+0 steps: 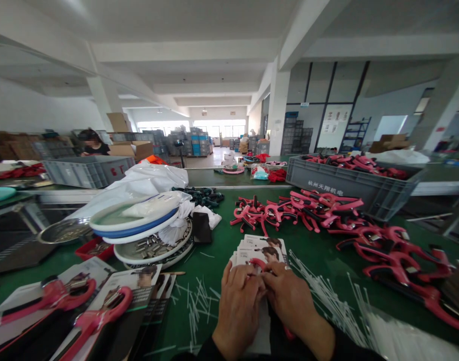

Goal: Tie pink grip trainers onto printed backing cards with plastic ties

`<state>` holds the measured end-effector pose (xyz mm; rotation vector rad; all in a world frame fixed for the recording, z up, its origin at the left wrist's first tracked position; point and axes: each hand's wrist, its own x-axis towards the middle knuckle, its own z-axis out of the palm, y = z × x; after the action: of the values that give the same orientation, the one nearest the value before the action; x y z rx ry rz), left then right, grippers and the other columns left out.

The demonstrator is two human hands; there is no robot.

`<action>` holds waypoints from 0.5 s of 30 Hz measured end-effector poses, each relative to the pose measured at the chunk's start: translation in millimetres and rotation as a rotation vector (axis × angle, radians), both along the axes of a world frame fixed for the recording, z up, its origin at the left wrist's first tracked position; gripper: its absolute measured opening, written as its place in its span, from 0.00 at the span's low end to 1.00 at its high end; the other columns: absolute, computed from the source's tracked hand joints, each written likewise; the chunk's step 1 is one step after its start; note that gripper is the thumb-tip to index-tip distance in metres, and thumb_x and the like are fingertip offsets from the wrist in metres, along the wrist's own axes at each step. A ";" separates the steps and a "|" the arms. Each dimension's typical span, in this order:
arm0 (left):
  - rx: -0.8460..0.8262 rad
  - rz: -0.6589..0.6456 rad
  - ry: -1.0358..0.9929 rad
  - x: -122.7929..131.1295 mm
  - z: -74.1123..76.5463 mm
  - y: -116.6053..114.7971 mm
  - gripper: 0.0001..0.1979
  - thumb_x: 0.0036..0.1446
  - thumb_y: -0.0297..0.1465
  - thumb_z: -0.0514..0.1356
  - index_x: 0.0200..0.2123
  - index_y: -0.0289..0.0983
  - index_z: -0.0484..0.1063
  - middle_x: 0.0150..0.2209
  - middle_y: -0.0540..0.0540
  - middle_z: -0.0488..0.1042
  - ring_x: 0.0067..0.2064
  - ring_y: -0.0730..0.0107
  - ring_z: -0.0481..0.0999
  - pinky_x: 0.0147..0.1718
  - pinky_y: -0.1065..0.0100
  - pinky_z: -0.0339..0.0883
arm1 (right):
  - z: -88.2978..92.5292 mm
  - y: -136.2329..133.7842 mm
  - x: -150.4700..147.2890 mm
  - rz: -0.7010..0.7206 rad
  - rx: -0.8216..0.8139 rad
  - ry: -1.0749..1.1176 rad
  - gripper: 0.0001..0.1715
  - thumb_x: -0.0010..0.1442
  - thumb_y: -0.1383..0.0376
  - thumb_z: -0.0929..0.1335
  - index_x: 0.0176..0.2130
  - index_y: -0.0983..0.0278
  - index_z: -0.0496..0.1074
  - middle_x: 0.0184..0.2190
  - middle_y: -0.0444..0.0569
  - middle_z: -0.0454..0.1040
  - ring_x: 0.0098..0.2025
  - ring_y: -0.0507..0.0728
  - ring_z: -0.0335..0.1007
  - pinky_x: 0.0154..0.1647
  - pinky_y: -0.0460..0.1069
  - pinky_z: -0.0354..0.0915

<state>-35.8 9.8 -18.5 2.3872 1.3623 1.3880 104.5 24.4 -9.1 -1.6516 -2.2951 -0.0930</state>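
My left hand (pixel 241 296) and my right hand (pixel 289 296) meet at the front middle of the bench, their fingers bent and pressed together. Between them is a pink-and-black plier-like tool (pixel 257 261), its curved end showing just past the fingertips and most of it covered. Beneath it lies a stack of printed backing cards (pixel 276 243). What the fingertips pinch exactly is hidden. Loose white cable ties (pixel 323 296) lie right of my hands, and more ties (pixel 199 306) are scattered to the left. At the left front, similar tools lie on printed cards (pixel 101 321).
A heap of pink tools (pixel 312 208) spreads along the right, before a grey crate (pixel 350 185) full of more. Stacked round trays (pixel 135 215), a metal bowl (pixel 64 231) and a red dish (pixel 94 249) stand left. A person (pixel 94 143) is in the left background.
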 end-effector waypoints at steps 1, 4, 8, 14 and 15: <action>-0.043 -0.003 -0.009 -0.9 0.0 -0.3 0.07 0.54 0.25 0.53 0.30 0.40 0.70 0.37 0.46 0.72 0.42 0.64 0.70 0.53 0.52 0.56 | -0.8 1.7 2.3 0.010 0.012 -0.011 0.13 0.59 0.65 0.62 0.38 0.54 0.75 0.45 0.50 0.72 0.39 0.59 0.71 0.30 0.49 0.66; -0.238 -0.004 -0.047 -4.2 -2.3 -1.3 0.07 0.54 0.30 0.54 0.37 0.39 0.70 0.43 0.43 0.70 0.46 0.61 0.68 0.48 0.58 0.62 | -8.3 8.3 13.3 0.087 0.115 0.078 0.13 0.60 0.65 0.62 0.40 0.55 0.74 0.46 0.50 0.72 0.42 0.58 0.71 0.36 0.49 0.67; -0.443 0.045 -0.059 -1.3 -8.0 -2.7 0.14 0.54 0.34 0.54 0.44 0.41 0.68 0.46 0.43 0.69 0.49 0.60 0.67 0.49 0.60 0.61 | -18.3 14.8 22.8 0.191 0.237 0.255 0.12 0.60 0.66 0.61 0.33 0.60 0.73 0.35 0.50 0.74 0.39 0.56 0.70 0.39 0.49 0.65; -0.476 0.189 -0.089 14.5 -10.7 -1.4 0.13 0.53 0.29 0.53 0.42 0.39 0.70 0.45 0.44 0.70 0.50 0.62 0.66 0.50 0.64 0.58 | -14.1 6.4 17.3 0.345 0.193 0.333 0.09 0.58 0.69 0.61 0.29 0.62 0.69 0.28 0.48 0.72 0.33 0.54 0.67 0.34 0.48 0.64; -0.476 0.184 -0.089 15.6 -10.7 -0.7 0.13 0.52 0.29 0.53 0.42 0.39 0.70 0.45 0.44 0.71 0.50 0.62 0.66 0.50 0.63 0.58 | -12.5 3.1 16.9 0.356 0.176 0.317 0.10 0.58 0.70 0.61 0.28 0.63 0.68 0.28 0.48 0.72 0.33 0.54 0.67 0.34 0.48 0.63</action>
<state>-20.2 9.1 -29.3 1.9144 1.6924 1.0349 121.4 27.5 -21.6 -1.0676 -2.2204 0.0433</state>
